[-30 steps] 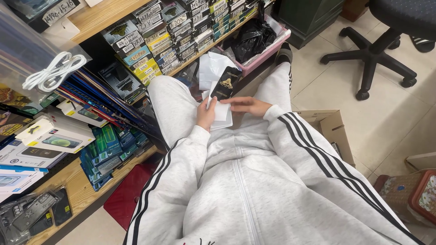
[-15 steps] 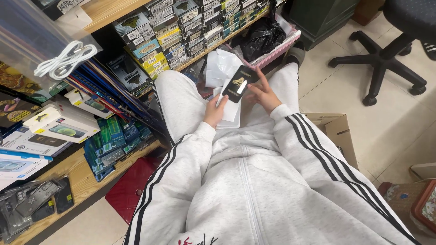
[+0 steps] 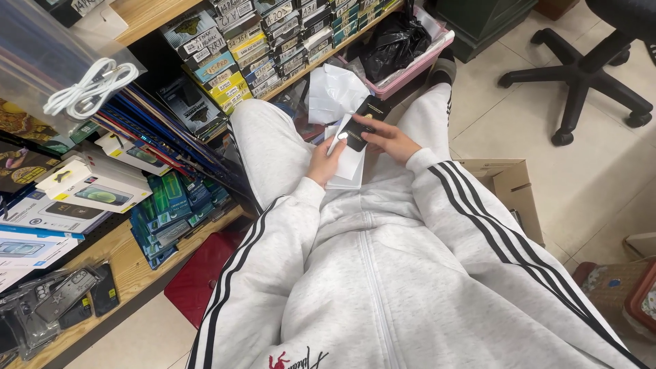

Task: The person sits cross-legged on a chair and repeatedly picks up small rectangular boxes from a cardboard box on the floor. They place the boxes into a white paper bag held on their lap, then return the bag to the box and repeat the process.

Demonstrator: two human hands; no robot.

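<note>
Sitting with legs stretched out, the person in a light grey tracksuit with black side stripes works in the lap. The right hand is closed on a small flat black card-like package with a little gold mark near its top end — fingers along its right edge, package tilted, top pointing away from the body. The left hand pinches the package's near-left corner, where a small white tab shows, w/ thumb against a stack of white paper sheets lying on the thighs under both hands. Can't tell if the tab is a sticker or part of the pack.

Just beyond the hands, a crumpled white paper bag rests between the knees. Left of the legs: wooden shelves crammed w/ boxed phone accessories, green and yellow packs, clear phone cases at the near end. A coiled white cable sits in a clear plastic bin up top. Further off — a pink tray holding a black plastic bag. On the right, an open brown cardboard box just beside the right arm, and a black office-chair base on the tiled floor, well apart.
</note>
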